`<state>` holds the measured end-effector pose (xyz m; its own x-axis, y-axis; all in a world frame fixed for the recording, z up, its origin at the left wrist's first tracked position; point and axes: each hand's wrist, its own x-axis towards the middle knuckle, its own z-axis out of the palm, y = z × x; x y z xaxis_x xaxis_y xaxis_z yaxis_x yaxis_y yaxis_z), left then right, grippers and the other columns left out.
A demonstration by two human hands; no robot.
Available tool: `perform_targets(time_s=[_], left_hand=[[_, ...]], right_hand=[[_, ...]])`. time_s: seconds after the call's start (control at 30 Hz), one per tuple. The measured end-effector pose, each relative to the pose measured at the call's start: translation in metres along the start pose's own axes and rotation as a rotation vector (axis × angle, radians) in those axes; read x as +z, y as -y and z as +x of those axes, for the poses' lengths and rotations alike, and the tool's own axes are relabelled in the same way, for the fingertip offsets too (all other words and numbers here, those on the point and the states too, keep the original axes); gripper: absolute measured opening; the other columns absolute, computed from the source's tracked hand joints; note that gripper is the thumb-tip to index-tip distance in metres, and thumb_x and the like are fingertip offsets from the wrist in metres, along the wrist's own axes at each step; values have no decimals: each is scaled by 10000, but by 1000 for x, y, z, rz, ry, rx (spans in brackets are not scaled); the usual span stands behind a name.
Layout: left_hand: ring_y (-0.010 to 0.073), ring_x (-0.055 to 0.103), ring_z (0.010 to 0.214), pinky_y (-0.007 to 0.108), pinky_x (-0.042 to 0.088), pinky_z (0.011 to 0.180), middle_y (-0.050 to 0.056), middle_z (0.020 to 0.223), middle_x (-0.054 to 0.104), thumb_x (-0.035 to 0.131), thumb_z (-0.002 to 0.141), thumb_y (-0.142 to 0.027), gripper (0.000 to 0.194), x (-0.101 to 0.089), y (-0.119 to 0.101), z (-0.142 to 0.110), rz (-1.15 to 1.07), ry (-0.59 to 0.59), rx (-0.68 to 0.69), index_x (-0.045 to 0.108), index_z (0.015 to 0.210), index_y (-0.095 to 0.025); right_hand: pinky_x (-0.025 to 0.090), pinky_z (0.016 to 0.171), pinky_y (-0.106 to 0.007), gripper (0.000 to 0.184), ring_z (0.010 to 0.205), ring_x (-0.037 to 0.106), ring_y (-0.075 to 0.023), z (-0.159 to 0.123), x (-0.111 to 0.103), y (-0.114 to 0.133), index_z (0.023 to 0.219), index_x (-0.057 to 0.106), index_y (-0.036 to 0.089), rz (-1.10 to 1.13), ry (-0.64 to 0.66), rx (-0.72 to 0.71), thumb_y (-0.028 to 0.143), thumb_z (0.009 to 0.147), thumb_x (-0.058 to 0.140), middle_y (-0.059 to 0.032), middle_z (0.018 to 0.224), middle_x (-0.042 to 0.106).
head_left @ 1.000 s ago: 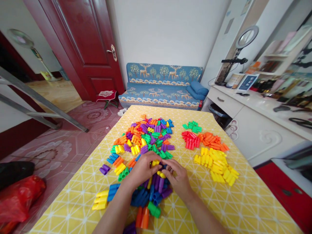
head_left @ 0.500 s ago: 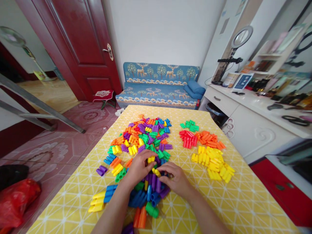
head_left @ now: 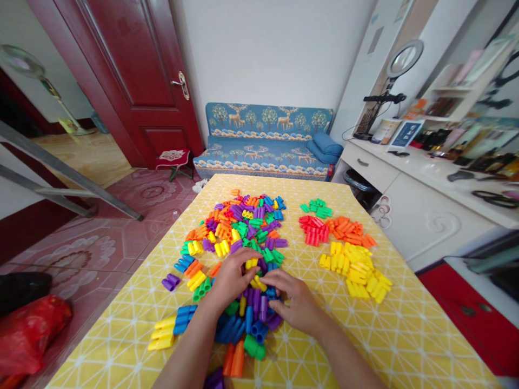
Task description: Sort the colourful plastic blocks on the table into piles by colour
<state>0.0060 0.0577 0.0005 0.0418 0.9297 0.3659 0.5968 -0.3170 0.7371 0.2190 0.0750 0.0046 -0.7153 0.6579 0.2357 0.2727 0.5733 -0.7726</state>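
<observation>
My left hand (head_left: 235, 276) is closed on a yellow plastic toy block (head_left: 251, 263), held between thumb and fingers over the mixed pile. Just below its thumb is another yellow block (head_left: 258, 283), close to the right fingertips. My right hand (head_left: 299, 303) is open, thumb and index finger apart, beside the purple blocks (head_left: 256, 305). Blue blocks (head_left: 230, 329), a green block (head_left: 254, 347) and orange blocks (head_left: 234, 360) lie nearer to me, between my forearms. The mixed heap of coloured blocks (head_left: 247, 224) spreads out beyond my hands.
Right of the heap are sorted groups of green (head_left: 317, 208), red (head_left: 313, 230), orange (head_left: 351, 232) and yellow blocks (head_left: 357, 270). All rest on a yellow patterned tablecloth (head_left: 316, 346). A blue sofa (head_left: 259, 146) stands behind the table, a white dresser (head_left: 430, 200) to the right.
My right thumb and index finger have spread, coming away from the lower yellow block, which sits closer to the left hand. My left hand stays in nearly the same place.
</observation>
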Motion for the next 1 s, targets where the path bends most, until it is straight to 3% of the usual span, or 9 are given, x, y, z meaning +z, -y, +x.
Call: perform_targets(time_s=[0.2,0.43,0.53,0.7,0.83,1.0], left_hand=[[203,622,1030,351,495,911,51,1096,676,623,812,-136,311,0,3,1,21,-4,-3,688,1093,-252],[198,628,1041,340,500,920,54,1109,675,612,817,-139,311,-2,0,0,21,9,-9,688,1099,-247],[203,629,1051,346,498,931,53,1116,677,618,818,-149,284,-3,0,0,29,9,-18,689,1076,-244],[211,632,1052,362,495,940,57,1122,678,618,821,-163,261,-3,2,1,55,5,-30,685,1063,-237],[221,634,1049,378,499,933,61,1120,679,621,827,-184,248,-2,3,1,57,1,-21,686,1060,-237],[223,638,1050,377,502,931,59,1122,683,632,821,-183,258,-2,4,1,60,-11,-3,690,1064,-246]], right_hand=[[478,886,-366,421,1033,580,-211,8,9,3,1213,615,263,-229,-64,-40,128,814,629,-38,1140,658],[491,851,-345,333,971,598,-209,15,26,4,1131,654,245,-231,-228,-2,142,817,618,-42,1021,681],[507,777,-299,318,831,615,-161,10,5,-6,1108,660,250,-176,-343,63,160,813,583,-31,990,671],[495,579,-264,330,618,599,-134,-21,-60,-43,1090,631,182,-198,-564,386,290,787,554,-39,878,653],[484,598,-284,336,606,613,-146,-46,-89,-62,1073,646,183,-459,-511,539,269,775,515,-33,854,668],[449,634,-294,268,805,653,-198,-57,-91,-59,1017,700,233,-826,-363,580,228,819,520,-40,991,691]])
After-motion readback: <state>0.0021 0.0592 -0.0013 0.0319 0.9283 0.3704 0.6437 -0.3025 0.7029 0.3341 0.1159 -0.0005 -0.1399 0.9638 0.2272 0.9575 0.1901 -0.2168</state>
